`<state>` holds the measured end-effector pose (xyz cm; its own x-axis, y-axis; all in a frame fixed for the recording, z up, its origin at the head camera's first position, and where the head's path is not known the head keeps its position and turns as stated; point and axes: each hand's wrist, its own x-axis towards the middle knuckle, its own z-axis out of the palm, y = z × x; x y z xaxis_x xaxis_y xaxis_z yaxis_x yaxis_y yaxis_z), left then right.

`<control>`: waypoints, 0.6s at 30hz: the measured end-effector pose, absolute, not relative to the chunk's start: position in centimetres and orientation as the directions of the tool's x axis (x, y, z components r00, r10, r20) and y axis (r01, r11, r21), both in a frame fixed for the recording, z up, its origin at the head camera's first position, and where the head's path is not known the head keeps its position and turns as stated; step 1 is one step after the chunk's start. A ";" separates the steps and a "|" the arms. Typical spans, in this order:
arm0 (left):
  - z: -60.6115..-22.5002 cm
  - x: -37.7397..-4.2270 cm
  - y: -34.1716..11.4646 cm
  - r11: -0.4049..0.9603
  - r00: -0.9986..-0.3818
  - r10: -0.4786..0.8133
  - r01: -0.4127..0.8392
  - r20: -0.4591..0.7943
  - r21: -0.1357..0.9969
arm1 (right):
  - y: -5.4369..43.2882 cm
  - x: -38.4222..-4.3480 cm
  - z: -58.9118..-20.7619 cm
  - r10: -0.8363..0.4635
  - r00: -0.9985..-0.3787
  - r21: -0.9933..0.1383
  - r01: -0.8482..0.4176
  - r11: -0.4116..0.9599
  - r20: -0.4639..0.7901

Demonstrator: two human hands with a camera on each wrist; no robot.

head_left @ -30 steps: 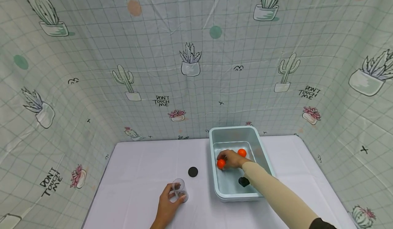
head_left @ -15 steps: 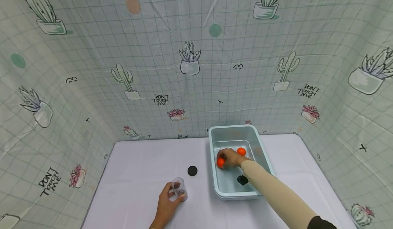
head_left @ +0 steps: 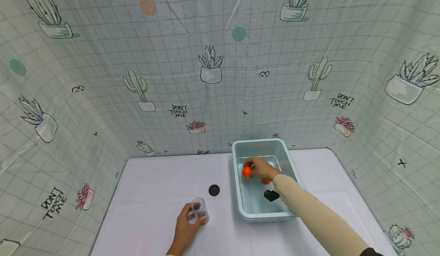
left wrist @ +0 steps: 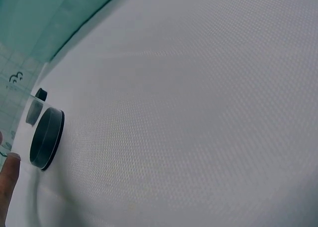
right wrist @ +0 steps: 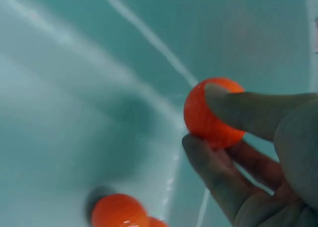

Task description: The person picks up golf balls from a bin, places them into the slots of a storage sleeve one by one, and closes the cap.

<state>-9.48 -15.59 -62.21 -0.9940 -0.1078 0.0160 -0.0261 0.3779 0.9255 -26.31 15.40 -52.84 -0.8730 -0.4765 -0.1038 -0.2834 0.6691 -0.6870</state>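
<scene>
My left hand point(head_left: 187, 225) grips a clear cylindrical container point(head_left: 198, 201), which stands upright on the white tablecloth. Its black base point(left wrist: 47, 138) shows in the left wrist view, with a fingertip point(left wrist: 12, 160) beside it. A round black lid point(head_left: 214, 190) lies flat just beyond the container. Inside the pale blue-grey bin point(head_left: 241, 208), my right hand point(head_left: 260, 167) pinches an orange ball point(right wrist: 211, 113) between thumb and fingers, above the bin floor. Below it in the right wrist view sit two more orange balls point(right wrist: 118, 212), mostly hidden by the hand in the head view.
A black angular object point(head_left: 271, 195) lies in the near part of the bin, partly under the right sleeve point(head_left: 309, 206). Bin walls rise around the right hand. A cactus-printed cloth point(head_left: 213, 126) hangs behind and beside the white table point(head_left: 148, 195).
The right hand has lifted the orange ball and shifted slightly toward the far side of the bin. The left hand keeps its hold on the container.
</scene>
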 end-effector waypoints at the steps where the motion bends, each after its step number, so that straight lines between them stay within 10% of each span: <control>1: -62.2 -9.5 -15.6 0.377 -0.994 -0.106 -0.026 0.015 0.926 | 15.5 -26.2 -52.5 -0.468 -0.878 -0.694 -0.276 0.665 -0.099; 18: -62.0 -9.4 -15.3 0.363 -0.994 -0.101 0.006 0.046 0.932 | 16.3 -23.8 -49.8 -0.356 -0.933 -0.750 -0.199 0.631 -0.052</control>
